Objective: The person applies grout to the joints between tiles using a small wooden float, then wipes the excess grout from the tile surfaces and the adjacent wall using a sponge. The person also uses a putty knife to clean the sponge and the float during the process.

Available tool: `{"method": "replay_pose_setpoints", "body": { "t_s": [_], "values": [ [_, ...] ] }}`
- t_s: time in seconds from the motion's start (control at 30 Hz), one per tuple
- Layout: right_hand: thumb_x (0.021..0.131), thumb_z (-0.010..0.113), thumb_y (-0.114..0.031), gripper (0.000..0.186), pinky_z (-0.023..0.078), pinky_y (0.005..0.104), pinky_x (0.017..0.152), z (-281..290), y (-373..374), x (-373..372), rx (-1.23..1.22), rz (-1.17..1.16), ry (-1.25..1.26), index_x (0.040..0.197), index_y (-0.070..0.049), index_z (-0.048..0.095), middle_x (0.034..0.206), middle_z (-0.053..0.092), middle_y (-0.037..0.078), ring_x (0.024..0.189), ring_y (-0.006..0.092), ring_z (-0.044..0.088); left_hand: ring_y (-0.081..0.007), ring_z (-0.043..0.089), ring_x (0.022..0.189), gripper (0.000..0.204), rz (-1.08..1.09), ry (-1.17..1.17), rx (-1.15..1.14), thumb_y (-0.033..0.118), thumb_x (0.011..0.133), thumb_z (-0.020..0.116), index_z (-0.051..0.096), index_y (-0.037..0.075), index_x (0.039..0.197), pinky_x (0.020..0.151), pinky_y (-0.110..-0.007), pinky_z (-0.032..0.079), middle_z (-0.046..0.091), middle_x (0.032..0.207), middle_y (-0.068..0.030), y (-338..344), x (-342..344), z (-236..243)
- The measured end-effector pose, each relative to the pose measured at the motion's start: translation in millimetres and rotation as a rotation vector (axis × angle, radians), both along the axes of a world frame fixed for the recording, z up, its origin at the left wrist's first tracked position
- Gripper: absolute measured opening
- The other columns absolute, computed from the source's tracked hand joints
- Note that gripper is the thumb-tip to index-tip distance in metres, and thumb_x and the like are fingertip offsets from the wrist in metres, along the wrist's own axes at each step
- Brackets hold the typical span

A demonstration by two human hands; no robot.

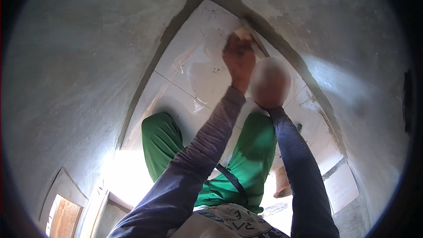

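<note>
The left hand's (239,59) grip curls closed on a small pale piece (242,31) at the tiled floor's (213,83) edge, by the cement border (269,35). The right hand (270,83) is blurred; I cannot tell its grip. Dark lettering (239,215) marks the pale shirt (203,227).

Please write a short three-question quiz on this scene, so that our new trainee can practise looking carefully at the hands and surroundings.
1. Multiple choice: What colour are the trousers?
A) Red
B) Green
C) Yellow

2. True or false: The left hand is nearer the far corner of the floor than the right hand is.

3. Fill in the missing word: The brown pot shows beside the person's ____ leg.

Key:
1. B
2. True
3. right
</note>
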State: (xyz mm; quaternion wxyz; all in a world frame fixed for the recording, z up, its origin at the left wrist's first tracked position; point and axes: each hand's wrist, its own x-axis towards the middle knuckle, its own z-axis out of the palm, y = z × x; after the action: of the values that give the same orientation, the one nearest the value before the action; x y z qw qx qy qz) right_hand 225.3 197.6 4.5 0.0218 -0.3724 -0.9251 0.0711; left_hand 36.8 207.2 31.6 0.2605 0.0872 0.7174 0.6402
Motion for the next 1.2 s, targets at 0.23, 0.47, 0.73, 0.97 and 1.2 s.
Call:
{"method": "replay_pose_setpoints", "body": {
  "t_s": [0.23, 0.47, 0.73, 0.97, 1.2],
  "values": [
    [0.097, 0.053, -0.034, 0.065, 0.028, 0.0588, 0.12, 1.4, 3.8, 4.5, -0.041, 0.016, 0.066, 0.155, -0.007, 0.046, 0.157, 0.041, 0.021, 0.148, 0.0418, 0.036, -0.0255, 0.059, 0.074, 0.019, 0.044, 0.055, -0.065, 0.009, 0.096, 0.063, 0.062, -0.004, 0.083, 0.074, -0.039, 0.049, 0.071, 0.083, -0.0146, 11.4, -84.8, -17.8],
    [0.102, 0.048, -0.031, 0.057, 0.03, 0.0621, 0.119, -11.6, -33.2, 79.8, -0.016, -0.129, 0.087, 0.156, -0.011, 0.048, 0.159, 0.042, 0.021, 0.149, 0.0423, 0.037, -0.0362, 0.07, 0.086, 0.017, 0.107, 0.161, -0.176, 0.014, 0.093, 0.067, 0.069, -0.002, 0.1, 0.08, -0.045, 0.053, 0.074, 0.096, -0.0221, 26.7, 2.8, -7.0],
    [0.104, 0.045, -0.034, 0.058, 0.028, 0.0624, 0.119, -19.9, -68.3, 110.9, 0.131, -0.333, 0.031, 0.157, -0.011, 0.046, 0.161, 0.041, 0.021, 0.149, 0.0447, 0.036, -0.0357, 0.072, 0.089, 0.016, -0.007, -0.035, -0.081, 0.015, 0.097, 0.064, 0.068, 0.002, 0.107, 0.079, -0.042, 0.054, 0.073, 0.099, -0.0215, 7.6, 93.9, -1.6],
    [0.103, 0.046, -0.035, 0.059, 0.029, 0.0632, 0.117, -18.8, -68.5, 112.0, 0.132, -0.338, -0.036, 0.157, -0.011, 0.046, 0.162, 0.04, 0.02, 0.149, 0.0439, 0.036, -0.0307, 0.07, 0.084, 0.018, 0.07, 0.036, -0.1, 0.011, 0.097, 0.063, 0.069, -0.002, 0.108, 0.078, -0.041, 0.053, 0.075, 0.096, -0.0192, 23.7, 19.5, 3.7],
    [0.103, 0.045, -0.034, 0.059, 0.03, 0.0634, 0.116, -19.0, -71.9, 107.3, 0.161, -0.336, 0.007, 0.157, -0.011, 0.046, 0.162, 0.041, 0.02, 0.148, 0.0428, 0.038, -0.0317, 0.071, 0.092, 0.018, 0.044, -0.005, -0.051, 0.008, 0.095, 0.065, 0.071, -0.001, 0.109, 0.086, -0.04, 0.053, 0.075, 0.1, -0.0212, -1.5, 60.3, -7.6]
  ]
}}
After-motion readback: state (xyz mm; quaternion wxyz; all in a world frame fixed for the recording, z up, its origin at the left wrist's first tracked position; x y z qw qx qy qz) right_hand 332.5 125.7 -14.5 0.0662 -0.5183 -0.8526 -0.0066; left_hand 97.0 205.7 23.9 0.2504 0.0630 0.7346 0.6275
